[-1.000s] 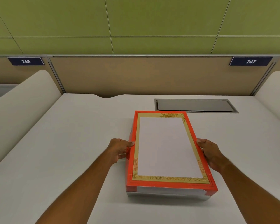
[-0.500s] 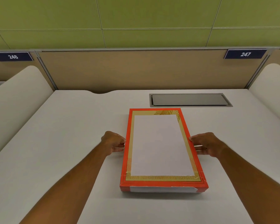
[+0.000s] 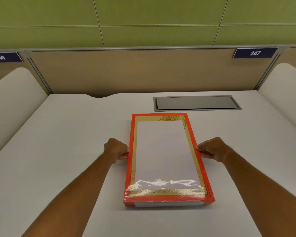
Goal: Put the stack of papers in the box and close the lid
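A flat orange-red box [image 3: 167, 199] with a gold inner border lies lengthwise on the white desk [image 3: 67, 151] in front of me. A white stack of papers [image 3: 162, 151] shows through its top, with glare across the near end as if under a clear lid. A white edge also shows in the box's near side. My left hand [image 3: 116, 149] grips the left long edge, thumb on top. At the same height on the other side, my right hand [image 3: 212, 148] pinches the right long edge.
A grey cable hatch [image 3: 196, 102] is set into the desk just behind the box. White curved dividers stand at the left [image 3: 12, 103] and right [image 3: 284, 93]. A tan back panel [image 3: 143, 71] closes the far side.
The box, whose near end looked raised a second ago, now lies flat and squarer to me. Both hands have stayed on its long edges.
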